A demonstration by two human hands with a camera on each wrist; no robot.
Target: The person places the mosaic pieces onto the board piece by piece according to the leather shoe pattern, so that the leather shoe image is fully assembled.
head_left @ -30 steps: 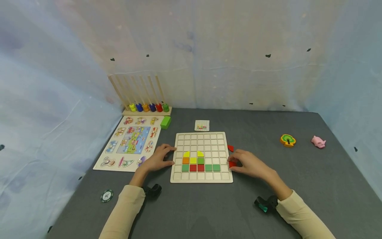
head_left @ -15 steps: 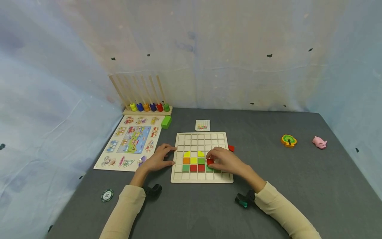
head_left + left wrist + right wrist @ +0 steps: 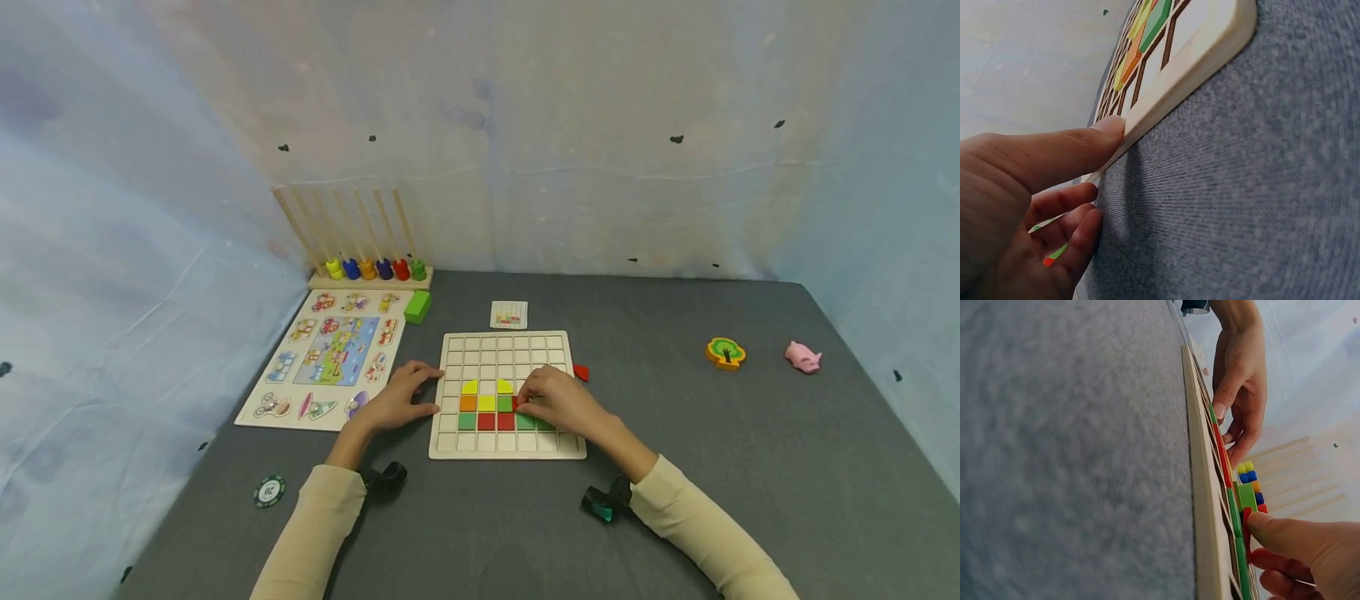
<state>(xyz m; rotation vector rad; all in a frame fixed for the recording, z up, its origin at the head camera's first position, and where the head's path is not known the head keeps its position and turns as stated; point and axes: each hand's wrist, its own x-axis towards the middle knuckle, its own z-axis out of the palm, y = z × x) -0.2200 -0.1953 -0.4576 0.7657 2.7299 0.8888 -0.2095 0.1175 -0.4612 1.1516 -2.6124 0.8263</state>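
Note:
A pale wooden grid board point(image 3: 480, 447) lies on the table, with yellow, orange, green and red tiles set in its squares. My right hand point(image 3: 561, 402) is over the board's right half and pinches a red tile point(image 3: 1247, 532) between thumb and fingers. The tile stands tilted at a square beside a green tile point(image 3: 504, 404), above the row with more green tiles. Fingers hide part of it in the head view. My left hand point(image 3: 401, 398) rests at the board's left edge, its thumb point(image 3: 1110, 128) touching the rim and its other fingers lower down beside it.
A small pattern card point(image 3: 509, 315) lies behind the board, and a red piece point(image 3: 581, 372) by its right edge. Left are a picture puzzle point(image 3: 255, 408), a peg stand point(image 3: 371, 283), a green block point(image 3: 417, 307) and a chip point(image 3: 269, 491). A tree point(image 3: 725, 353) and pig point(image 3: 803, 357) are right.
My right hand has carried the red tile from beside the board's right edge leftward onto the grid and brought it against a square. The left hand has stayed in place.

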